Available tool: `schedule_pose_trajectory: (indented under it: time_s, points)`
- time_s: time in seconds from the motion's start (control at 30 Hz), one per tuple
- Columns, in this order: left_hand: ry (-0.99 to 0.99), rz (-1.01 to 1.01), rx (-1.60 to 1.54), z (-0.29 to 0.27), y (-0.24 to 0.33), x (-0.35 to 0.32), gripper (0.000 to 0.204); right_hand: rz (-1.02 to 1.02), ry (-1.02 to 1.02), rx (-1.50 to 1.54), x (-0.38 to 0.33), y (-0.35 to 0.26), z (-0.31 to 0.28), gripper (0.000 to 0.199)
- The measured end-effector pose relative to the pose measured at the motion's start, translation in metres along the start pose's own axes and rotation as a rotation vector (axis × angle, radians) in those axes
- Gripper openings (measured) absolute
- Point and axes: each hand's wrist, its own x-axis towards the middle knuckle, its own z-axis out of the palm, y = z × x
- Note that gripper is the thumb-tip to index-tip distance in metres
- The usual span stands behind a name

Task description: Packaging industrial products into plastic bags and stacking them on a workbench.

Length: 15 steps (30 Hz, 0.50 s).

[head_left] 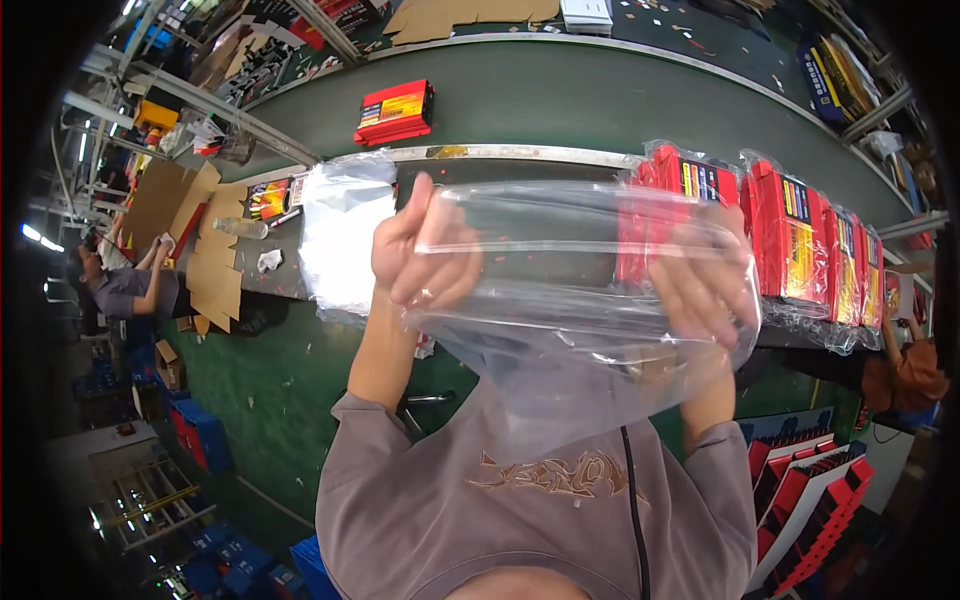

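A clear plastic bag [560, 330] is stretched between my two hands in front of my chest, above the near edge of the bench. My left hand [430, 250] is closed on one end of it, thumb pointing up. At the other end my right hand [705, 285] shows through the film, its fingers curved and bearing on the bag; I cannot tell whether they are inside or behind it. Left of my left hand lies a stack of clear plastic bags [345, 235]. Beside my right hand, red boxes [790, 240] wrapped in clear film stand in a row.
One red and yellow box [394, 112] lies on the green belt [560, 100] beyond the metal rail. A plastic bottle [240, 228], crumpled tissue [270, 261] and cardboard [215, 255] are at the left. Another person [135, 285] works far left; a second person's arm [910, 365] shows far right.
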Motion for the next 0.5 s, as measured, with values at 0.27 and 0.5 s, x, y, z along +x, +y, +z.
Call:
schedule_pose_trajectory:
  time_s: [0.27, 0.5]
  points:
    - [-0.175, 0.086, -0.073, -0.019, 0.010, 0.007, 0.050, -0.154, 0.307, 0.024, -0.002, 0.007, -0.008, 0.046]
    - [-0.001, 0.284, -0.157, -0.045, 0.031, -0.010, 0.051, -0.142, 0.431, 0.158, 0.020, 0.001, -0.052, 0.035]
